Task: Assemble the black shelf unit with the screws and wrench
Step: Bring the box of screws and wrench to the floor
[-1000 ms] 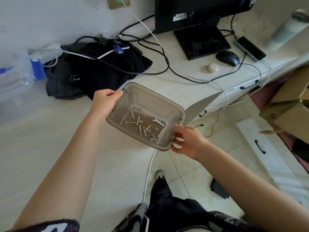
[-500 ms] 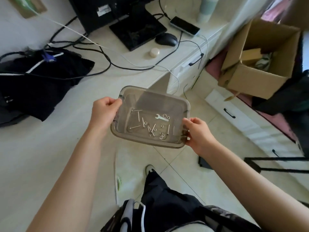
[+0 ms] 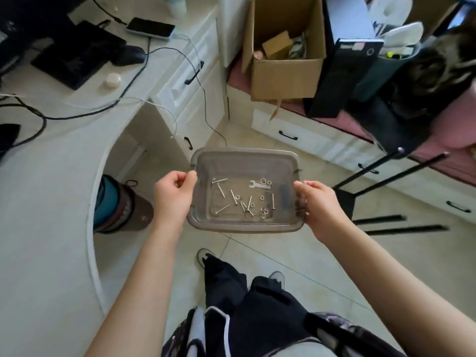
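Note:
I hold a clear grey plastic tray [image 3: 244, 158] level in the air over the tiled floor. My left hand [image 3: 175, 194] grips its left rim and my right hand [image 3: 316, 204] grips its right rim. Inside lie several silver screws [image 3: 234, 198], some washers and nuts [image 3: 264, 211], and a small flat wrench [image 3: 258, 185]. Black shelf parts lie on the floor to the right: a frame with slanted rods [image 3: 381, 166] and flat rails [image 3: 404, 229].
A white curved desk [image 3: 51, 202] with cables, a phone [image 3: 150, 28] and a monitor base fills the left. White drawers [image 3: 190, 73] stand ahead. A cardboard box [image 3: 286, 60] and dark bags sit at back right. My feet and dark trousers [image 3: 231, 279] are below.
I have turned right, away from the desk, carrying the tray with both hands. The tray now hangs over the floor, and the black shelf parts have come into view.

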Motion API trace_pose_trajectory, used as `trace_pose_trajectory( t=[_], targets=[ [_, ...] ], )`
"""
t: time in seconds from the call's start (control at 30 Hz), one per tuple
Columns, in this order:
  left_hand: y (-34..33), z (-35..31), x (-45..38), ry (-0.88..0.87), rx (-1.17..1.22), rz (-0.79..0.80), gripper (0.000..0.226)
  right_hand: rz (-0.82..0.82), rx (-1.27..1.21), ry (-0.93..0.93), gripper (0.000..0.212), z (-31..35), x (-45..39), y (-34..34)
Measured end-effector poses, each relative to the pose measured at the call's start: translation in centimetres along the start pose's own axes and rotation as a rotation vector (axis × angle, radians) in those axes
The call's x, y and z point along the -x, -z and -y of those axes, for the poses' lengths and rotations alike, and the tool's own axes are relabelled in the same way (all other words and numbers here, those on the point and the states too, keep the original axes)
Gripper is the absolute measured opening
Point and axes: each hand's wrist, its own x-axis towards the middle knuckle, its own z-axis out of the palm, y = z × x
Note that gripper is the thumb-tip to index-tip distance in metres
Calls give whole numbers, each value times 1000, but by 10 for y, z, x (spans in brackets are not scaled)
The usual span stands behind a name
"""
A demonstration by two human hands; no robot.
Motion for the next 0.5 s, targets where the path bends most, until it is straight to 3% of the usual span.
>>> trace_pose_trajectory(
  t=[0.27,0.5],
  targets=[
    [-123,-6,86,40,-9,184,22,-173,-155,-17,6,-38,-5,152],
    [-202,-30,133,49,-52,302,23,-283,-284,-42,6,-60,-16,239]
  ],
)
